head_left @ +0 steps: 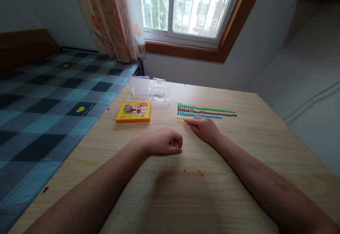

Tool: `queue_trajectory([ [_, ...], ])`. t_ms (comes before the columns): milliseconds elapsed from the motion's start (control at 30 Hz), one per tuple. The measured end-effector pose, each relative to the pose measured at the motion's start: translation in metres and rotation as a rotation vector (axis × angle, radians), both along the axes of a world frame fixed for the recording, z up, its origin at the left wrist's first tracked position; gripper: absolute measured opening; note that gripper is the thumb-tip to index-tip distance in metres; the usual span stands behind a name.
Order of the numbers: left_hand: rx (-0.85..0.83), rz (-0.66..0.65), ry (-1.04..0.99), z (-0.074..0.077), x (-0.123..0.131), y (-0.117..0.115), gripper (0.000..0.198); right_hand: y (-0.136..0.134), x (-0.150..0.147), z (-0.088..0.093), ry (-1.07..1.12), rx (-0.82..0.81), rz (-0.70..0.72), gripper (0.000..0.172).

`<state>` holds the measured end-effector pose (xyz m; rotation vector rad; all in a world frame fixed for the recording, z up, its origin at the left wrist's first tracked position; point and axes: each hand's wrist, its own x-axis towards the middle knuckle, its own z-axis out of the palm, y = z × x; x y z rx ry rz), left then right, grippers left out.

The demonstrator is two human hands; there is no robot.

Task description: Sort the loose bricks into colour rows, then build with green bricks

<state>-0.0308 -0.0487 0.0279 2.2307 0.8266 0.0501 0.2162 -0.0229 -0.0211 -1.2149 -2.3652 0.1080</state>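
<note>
Tiny coloured pieces lie in rows on the wooden table (255, 142): a green row (205, 108), a brown row (207, 112), a blue row (199, 115) and a short yellow row (180, 120). My right hand (203, 127) rests at the yellow row, fingers pinched together at its end. My left hand (164, 141) hovers over the table in a loose fist; what it holds, if anything, is hidden. A few loose yellow pieces (199, 171) lie nearer to me.
An orange-and-yellow box (133, 112) lies at the table's left, with an open clear plastic case (148, 90) behind it. A bed with a blue checked cover (47, 99) adjoins the table's left edge. A window and curtain stand beyond.
</note>
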Motion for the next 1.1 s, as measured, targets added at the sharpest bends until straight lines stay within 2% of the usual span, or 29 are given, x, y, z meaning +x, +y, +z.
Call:
queue_trajectory([
  [267, -0.007, -0.047, 0.020, 0.002, 0.000, 0.001, 0.010, -0.001, 0.001, 0.003, 0.014, 0.006, 0.001, 0.026],
  [433, 0.013, -0.146, -0.002, 0.005, -0.002, -0.003, 0.013, -0.008, 0.009, 0.005, 0.115, 0.043, 0.076, 0.026],
  [633, 0.007, -0.173, -0.029, 0.010, 0.002, -0.012, 0.014, -0.015, 0.013, 0.008, 0.195, 0.052, 0.127, 0.025],
  [967, 0.100, -0.184, 0.019, 0.006, 0.005, -0.013, 0.015, -0.018, 0.020, 0.014, 0.209, 0.053, 0.112, 0.023],
  [1100, 0.243, -0.092, 0.012, 0.003, 0.003, -0.010, 0.016, -0.027, 0.012, 0.030, 0.201, -0.016, 0.220, 0.023],
])
